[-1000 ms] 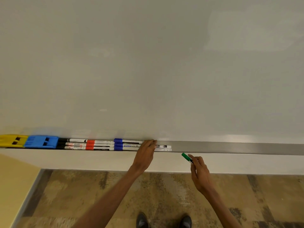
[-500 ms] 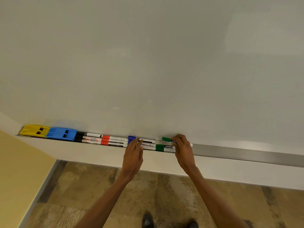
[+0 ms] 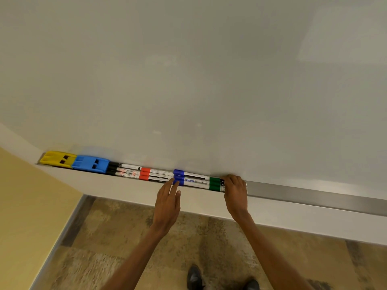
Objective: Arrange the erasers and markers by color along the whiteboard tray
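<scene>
Along the metal whiteboard tray (image 3: 314,195) lie, from the left, a yellow eraser (image 3: 57,160), a blue eraser (image 3: 91,163), black-capped markers (image 3: 125,170), red-capped markers (image 3: 145,173), blue-capped markers (image 3: 179,177) and green-capped markers (image 3: 214,183). My left hand (image 3: 168,204) is flat with fingers apart, its fingertips touching the blue caps. My right hand (image 3: 235,193) lies over the right ends of the green markers, fingers curled on them and hiding those ends.
The blank whiteboard (image 3: 199,80) fills the upper view. A yellow wall (image 3: 25,206) is at the left. A white ledge (image 3: 293,218) runs under the tray. Patterned carpet and my dark shoes (image 3: 194,277) are below.
My right hand brought a green marker from below the tray up into it and now rests on the green markers. My left hand slid left to the blue caps. The camera moved.
</scene>
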